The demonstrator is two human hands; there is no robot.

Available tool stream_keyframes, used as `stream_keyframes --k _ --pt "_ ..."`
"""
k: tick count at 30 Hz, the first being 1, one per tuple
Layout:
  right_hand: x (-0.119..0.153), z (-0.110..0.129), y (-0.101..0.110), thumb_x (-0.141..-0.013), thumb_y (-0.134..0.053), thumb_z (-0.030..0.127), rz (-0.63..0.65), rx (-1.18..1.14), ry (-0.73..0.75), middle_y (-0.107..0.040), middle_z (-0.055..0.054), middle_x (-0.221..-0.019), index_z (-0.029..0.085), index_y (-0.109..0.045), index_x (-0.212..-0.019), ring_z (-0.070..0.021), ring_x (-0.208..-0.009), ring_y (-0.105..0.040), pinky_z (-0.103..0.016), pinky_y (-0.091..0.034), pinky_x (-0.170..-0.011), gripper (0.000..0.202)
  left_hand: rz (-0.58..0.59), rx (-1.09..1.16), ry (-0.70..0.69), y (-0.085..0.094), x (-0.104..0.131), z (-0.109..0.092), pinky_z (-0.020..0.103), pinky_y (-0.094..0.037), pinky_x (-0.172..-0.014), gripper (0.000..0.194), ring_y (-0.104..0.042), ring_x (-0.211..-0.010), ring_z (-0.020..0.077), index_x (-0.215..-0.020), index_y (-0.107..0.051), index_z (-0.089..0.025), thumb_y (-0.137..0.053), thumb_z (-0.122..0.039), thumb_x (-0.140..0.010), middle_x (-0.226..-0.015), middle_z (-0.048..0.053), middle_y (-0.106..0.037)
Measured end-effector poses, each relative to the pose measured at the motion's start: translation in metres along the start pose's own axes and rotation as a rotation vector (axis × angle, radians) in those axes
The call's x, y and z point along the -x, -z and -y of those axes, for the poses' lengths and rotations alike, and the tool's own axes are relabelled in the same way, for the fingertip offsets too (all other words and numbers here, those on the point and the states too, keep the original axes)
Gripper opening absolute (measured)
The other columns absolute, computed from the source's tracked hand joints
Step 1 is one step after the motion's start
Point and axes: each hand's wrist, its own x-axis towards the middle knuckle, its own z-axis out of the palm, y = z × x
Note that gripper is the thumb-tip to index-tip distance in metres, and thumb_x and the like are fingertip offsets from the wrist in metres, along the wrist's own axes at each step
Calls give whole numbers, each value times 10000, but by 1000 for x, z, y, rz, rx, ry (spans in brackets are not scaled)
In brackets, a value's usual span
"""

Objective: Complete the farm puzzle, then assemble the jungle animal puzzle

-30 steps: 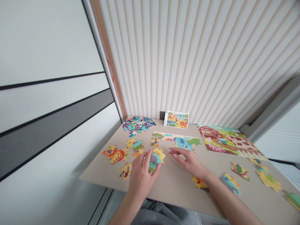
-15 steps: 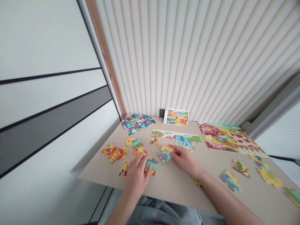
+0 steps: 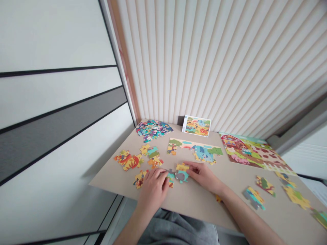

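My left hand (image 3: pixel 154 186) rests on the table with its fingers on a teal puzzle piece (image 3: pixel 171 179) that has a grey top and red-brown bits below. The hand covers part of that piece. My right hand (image 3: pixel 203 174) pinches the right edge of a yellow and teal puzzle piece (image 3: pixel 182 174) showing a grey animal. These two pieces lie side by side and look to be touching; whether they interlock I cannot tell. Behind them is a partly joined puzzle strip (image 3: pixel 204 152) with a tree and blue elephants.
Loose yellow and orange pieces (image 3: pixel 130 160) lie left of my hands. A heap of purple pieces (image 3: pixel 154 130) sits at the back left. The picture card (image 3: pixel 196 126) leans near the pleated blind. A farm puzzle (image 3: pixel 255 151) and more loose pieces (image 3: pixel 254 197) are on the right.
My left hand has brought the teal piece right, up against the grey-animal piece. My right hand keeps its pinch, its piece slightly turned. The whole view has shifted a little.
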Motion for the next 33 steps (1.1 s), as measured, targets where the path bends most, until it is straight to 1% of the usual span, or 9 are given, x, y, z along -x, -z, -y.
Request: stream_keyframes --k 3,9,15,20,24,27,30,33 --pt "3 1 -6 -969 -591 381 20 -9 -10 -587 26 -744 185 -679 -1362 -125 -652 -469 -257 -378 -620 448 -9 -2 6 0 0 -1 457 -535 -963 185 -664 -1088 260 -1117 -686 -250 -580 -189 -978 -1140 69 -700" --pt "3 4 -13 -947 -590 315 -32 92 17 -615 33 -710 204 -715 -1301 -124 -637 -484 -260 -406 -634 391 -1 -13 8 0 -1 -1 457 -527 -967 189 -659 -1090 262 -1121 -686 -242 -581 -185 -974 -1136 72 -694" --pt "4 1 -16 -955 -591 345 -71 37 -4 -636 26 -728 211 -710 -1292 -136 -653 -514 -268 -426 -635 381 13 -16 4 -1 0 0 466 -526 -967 180 -651 -1085 263 -1118 -687 -240 -583 -195 -978 -1139 73 -690" --pt "3 4 -14 -956 -600 369 -76 24 -5 -647 19 -742 207 -717 -1274 -140 -662 -531 -275 -431 -643 375 -3 -22 -4 0 -1 -1 451 -535 -948 185 -658 -1077 260 -1115 -690 -245 -587 -189 -971 -1131 74 -691" --pt "2 3 -9 -966 -592 384 -103 36 5 -657 12 -743 191 -705 -1296 -144 -664 -551 -277 -444 -646 399 6 -9 9 2 -1 -2 452 -532 -958 178 -661 -1081 257 -1112 -690 -242 -596 -191 -969 -1137 67 -694" --pt "2 -2 -7 -981 -576 395 -154 89 19 -673 2 -756 192 -704 -1305 -152 -671 -579 -280 -467 -652 403 2 -2 16 1 -1 -2 452 -531 -961 176 -662 -1087 260 -1110 -692 -246 -606 -193 -965 -1139 65 -694" --pt "1 -8 -4 -995 -562 391 -226 228 59 -732 -45 -868 209 -729 -1267 -185 -750 -639 -324 -522 -737 367 3 5 15 0 0 -1 459 -527 -970 173 -658 -1095 262 -1110 -689 -244 -601 -195 -970 -1141 68 -694" --pt "2 -9 2 -994 -578 382 -277 371 150 -740 -115 -1114 223 -753 -1210 -252 -982 -680 -419 -539 -928 320 3 8 9 0 -1 -1 462 -527 -971 177 -655 -1098 264 -1117 -685 -246 -589 -197 -977 -1144 72 -692"
